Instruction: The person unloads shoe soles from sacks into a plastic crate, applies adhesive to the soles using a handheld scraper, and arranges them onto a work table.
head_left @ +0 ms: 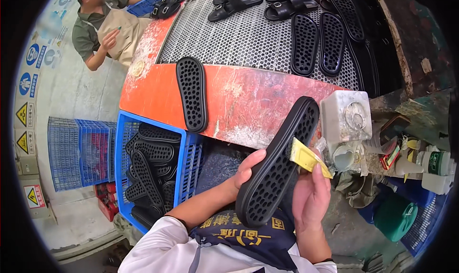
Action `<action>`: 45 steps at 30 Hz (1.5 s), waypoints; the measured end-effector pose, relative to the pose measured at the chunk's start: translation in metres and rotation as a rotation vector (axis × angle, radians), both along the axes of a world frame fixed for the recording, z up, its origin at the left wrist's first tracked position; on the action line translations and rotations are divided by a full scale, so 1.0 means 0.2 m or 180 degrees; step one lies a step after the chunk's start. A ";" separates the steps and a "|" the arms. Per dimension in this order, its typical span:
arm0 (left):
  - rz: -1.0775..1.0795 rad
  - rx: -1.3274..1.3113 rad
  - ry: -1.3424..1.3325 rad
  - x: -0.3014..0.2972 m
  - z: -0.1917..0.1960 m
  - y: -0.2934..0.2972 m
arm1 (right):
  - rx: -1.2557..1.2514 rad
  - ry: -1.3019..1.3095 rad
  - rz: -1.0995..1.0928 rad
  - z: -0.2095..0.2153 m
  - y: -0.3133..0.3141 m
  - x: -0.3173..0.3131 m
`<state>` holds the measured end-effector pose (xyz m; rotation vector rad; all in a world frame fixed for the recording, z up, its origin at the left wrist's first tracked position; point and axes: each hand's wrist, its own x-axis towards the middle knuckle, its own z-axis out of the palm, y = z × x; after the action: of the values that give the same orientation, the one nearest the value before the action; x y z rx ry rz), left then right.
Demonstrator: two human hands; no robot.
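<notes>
My left hand (246, 170) is closed on the side edge of a black shoe sole (267, 187), which I hold tilted in front of my apron. The sole's upper face is full of oval hollows inside a raised rim. Between the fingers of my right hand (313, 191) is a flat yellow brush (311, 159) with a pale edge. That edge meets the sole's face near its upper right rim. Beyond, a second black sole (192, 96) lies on the red worktop (239, 96).
A blue crate (122, 177) at left holds several black soles (148, 172). Perforated metal mesh (229, 38) carries black sandals (234, 7) and soles (306, 43). A white block-shaped container (345, 115) and cups (343, 157) stand at right. A co-worker (110, 24) stands far left.
</notes>
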<state>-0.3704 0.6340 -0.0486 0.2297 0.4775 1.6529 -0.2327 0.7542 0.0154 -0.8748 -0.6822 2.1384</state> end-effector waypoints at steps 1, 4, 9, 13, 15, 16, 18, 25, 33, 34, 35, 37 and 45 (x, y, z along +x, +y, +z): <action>0.0127 0.0134 -0.0026 0.00 0.00 0.01 | -0.0010 -0.0009 0.0027 0.01 -0.02 0.00; 0.0278 -0.0293 -0.0029 -0.02 0.05 0.06 | 0.0783 -0.0186 0.0337 0.06 -0.14 0.05; 0.0078 -0.0052 -0.1656 -0.09 0.17 0.17 | 0.2699 -0.0943 0.1496 0.18 -0.17 0.19; 0.0245 -0.0093 0.0590 -0.04 0.09 0.04 | 0.3687 -0.0847 0.2056 0.28 -0.01 0.14; -0.0204 0.0490 0.0686 -0.02 0.00 0.00 | 0.4162 -0.0958 0.2795 0.41 0.11 0.08; -0.0238 0.0447 0.1448 -0.04 0.10 0.01 | 0.4308 -0.1094 0.2946 0.45 0.13 0.06; -0.0389 0.0437 0.2043 -0.08 0.27 -0.04 | 0.4441 -0.0438 0.3255 0.42 0.24 -0.02; -0.0378 0.0956 0.3222 -0.15 0.15 -0.08 | 0.3564 -0.0449 0.2941 0.39 0.38 0.01; 0.0990 -0.0489 0.0153 -0.04 0.14 0.10 | 0.2139 -0.0887 0.1380 0.14 -0.04 0.07; 0.1179 -0.0626 0.0021 -0.03 0.16 0.14 | 0.2148 -0.0919 0.1281 0.13 -0.09 0.09; 0.1257 -0.0661 0.0111 -0.04 0.16 0.14 | 0.2376 -0.1068 0.1312 0.11 -0.13 0.14; 0.1542 -0.1238 0.0952 -0.06 0.21 0.15 | 0.2828 -0.1167 0.1529 0.17 -0.14 0.19; -0.1161 -0.0316 0.0048 -0.07 0.21 0.03 | 0.5048 -0.0594 0.3692 0.46 0.15 0.00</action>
<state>-0.3840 0.6394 -0.0073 0.2404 0.4957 1.2695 -0.2325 0.7850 0.1081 0.3695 -2.8188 1.3485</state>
